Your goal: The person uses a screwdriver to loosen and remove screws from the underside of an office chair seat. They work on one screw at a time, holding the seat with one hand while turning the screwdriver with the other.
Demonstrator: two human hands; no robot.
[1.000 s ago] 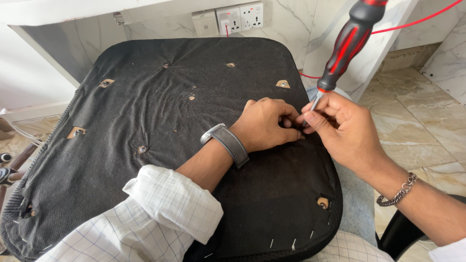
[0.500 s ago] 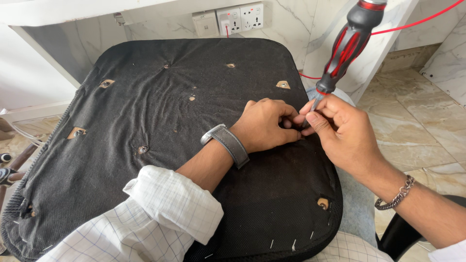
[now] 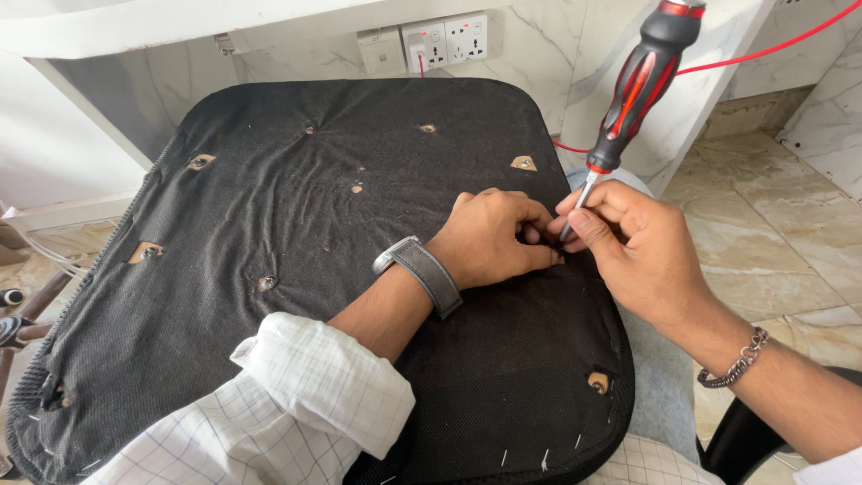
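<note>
Screwdriver (image 3: 635, 85), one red-and-black one, is pinched low on its shaft by our right hand (image 3: 628, 247), tip down at the right edge of the single upturned black seat cushion (image 3: 296, 269) on our lap. Our left hand (image 3: 489, 238) is curled shut right beside the tip, pressing the fabric. We count roughly nine holes torn in that fabric, plus two wall sockets (image 3: 444, 40) behind.

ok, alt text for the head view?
The right hand pinches a red-and-black screwdriver by its shaft, tip down beside the closed left hand, on an upturned black fabric seat cushion with small holes.
</note>
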